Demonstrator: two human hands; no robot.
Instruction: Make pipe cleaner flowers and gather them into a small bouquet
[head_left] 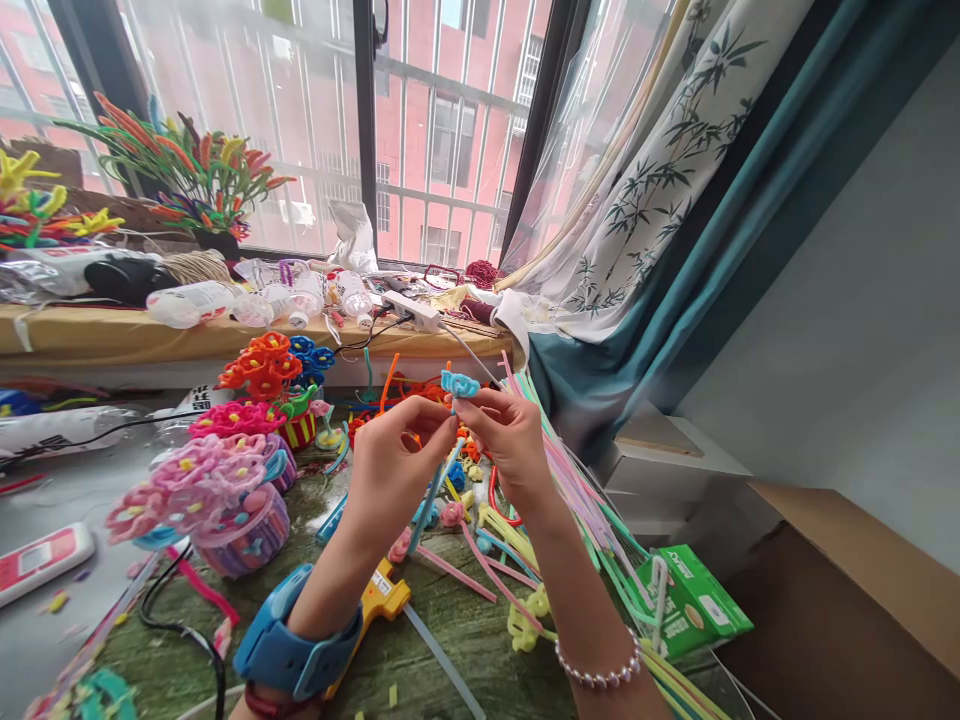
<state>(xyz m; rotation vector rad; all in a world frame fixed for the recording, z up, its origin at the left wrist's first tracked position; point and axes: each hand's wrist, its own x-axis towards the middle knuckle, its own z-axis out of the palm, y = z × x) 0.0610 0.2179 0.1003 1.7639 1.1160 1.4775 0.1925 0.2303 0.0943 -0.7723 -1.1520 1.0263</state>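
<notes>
Between both hands is a light blue pipe-cleaner flower (pixel 459 384), its looped head raised above the fingertips. My right hand (pixel 506 445) pinches it just under the head. The thumb and forefinger of my left hand (pixel 401 460) are closed around the thin stem below it. A blue pipe cleaner (pixel 433 490) slants down beneath the fingers; whether it joins the flower is hidden. Under my left wrist lies a yellow glue gun (pixel 386 597) with a clear glue stick (pixel 446 665) sticking out. Pink pipe cleaners (pixel 457 572) are scattered below the hands.
Finished flower pots (pixel 244 530) crowd the left side. Bundles of long pipe cleaners (pixel 570 470) run along the right, beside a green box (pixel 694 600) and an open cardboard box (pixel 847 600). A black cable (pixel 176 625) curls at lower left. Bottles (pixel 195 303) line the windowsill.
</notes>
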